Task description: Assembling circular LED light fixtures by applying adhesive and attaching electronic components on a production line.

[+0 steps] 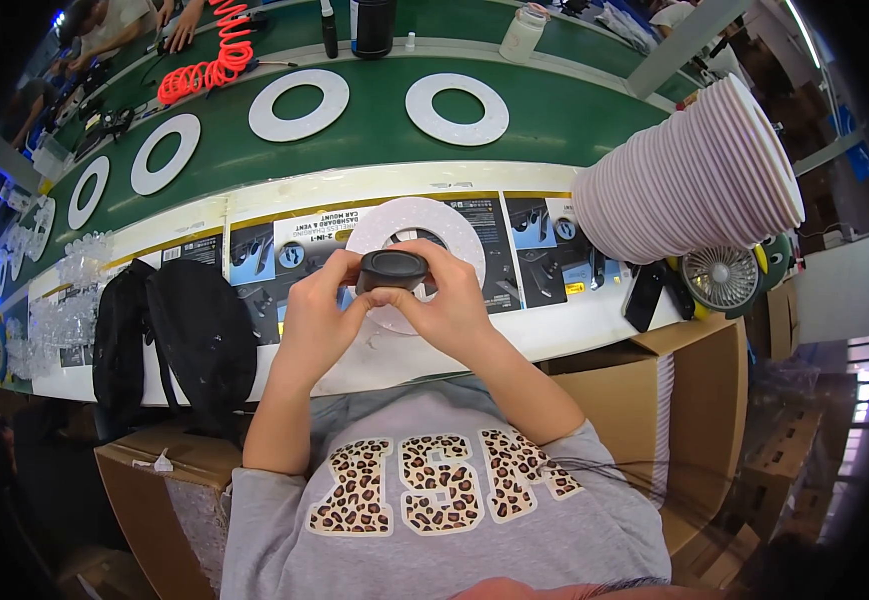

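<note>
Between my two hands I hold a small black rounded plastic part [393,268] in front of my chest, its oval face turned up. My left hand [323,300] grips its left side with thumb and fingers. From the other side, my right hand [455,298] pinches it the same way, and both thumbs meet at the near edge. Behind and below the part lies a flat white ring [463,232], partly covered by my hands. The ring rests on printed packaging sheets [285,262] spread over the white worktop.
A tall stack of white rings [685,180] leans at the right, near a small fan [720,280] and a phone [645,297]. Black cloth bags [200,330] and clear plastic pieces [70,310] lie left. More rings [300,105] sit on the green belt [545,120]. Cardboard boxes [705,400] stand below.
</note>
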Demonstrator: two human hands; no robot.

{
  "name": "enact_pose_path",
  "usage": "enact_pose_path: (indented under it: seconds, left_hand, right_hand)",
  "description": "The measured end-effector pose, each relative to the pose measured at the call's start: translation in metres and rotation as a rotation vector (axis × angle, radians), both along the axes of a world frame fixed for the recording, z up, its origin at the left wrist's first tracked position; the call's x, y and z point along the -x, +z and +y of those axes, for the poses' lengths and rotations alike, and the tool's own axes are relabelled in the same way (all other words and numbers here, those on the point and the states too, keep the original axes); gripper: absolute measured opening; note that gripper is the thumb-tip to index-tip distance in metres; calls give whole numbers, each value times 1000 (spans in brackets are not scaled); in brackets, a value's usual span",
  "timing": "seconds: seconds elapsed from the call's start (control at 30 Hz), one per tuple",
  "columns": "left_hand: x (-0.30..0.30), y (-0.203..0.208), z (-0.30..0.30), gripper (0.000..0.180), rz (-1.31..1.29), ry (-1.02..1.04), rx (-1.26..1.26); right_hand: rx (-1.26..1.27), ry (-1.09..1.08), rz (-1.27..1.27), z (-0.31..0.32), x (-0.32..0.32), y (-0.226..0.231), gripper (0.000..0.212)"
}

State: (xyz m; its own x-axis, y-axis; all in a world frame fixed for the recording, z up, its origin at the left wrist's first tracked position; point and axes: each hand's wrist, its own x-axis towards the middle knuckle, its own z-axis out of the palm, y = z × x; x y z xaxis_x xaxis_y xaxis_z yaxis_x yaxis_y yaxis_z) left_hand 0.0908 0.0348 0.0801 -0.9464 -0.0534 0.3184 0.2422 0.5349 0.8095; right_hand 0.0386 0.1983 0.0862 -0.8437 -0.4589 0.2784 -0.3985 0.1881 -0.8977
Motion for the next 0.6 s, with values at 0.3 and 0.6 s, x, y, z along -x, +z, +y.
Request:
enact_pose_path:
  seconds: [0.3, 0.6]
  left_hand:
    - [2, -20, -8, 25, -19, 69, -70]
    - [1, -22, -7, 24, -34, 102, -61]
  right_hand:
    - [12, -3, -38, -15, 5, -19, 35]
    - [-7, -26, -6, -17, 5, -21, 33]
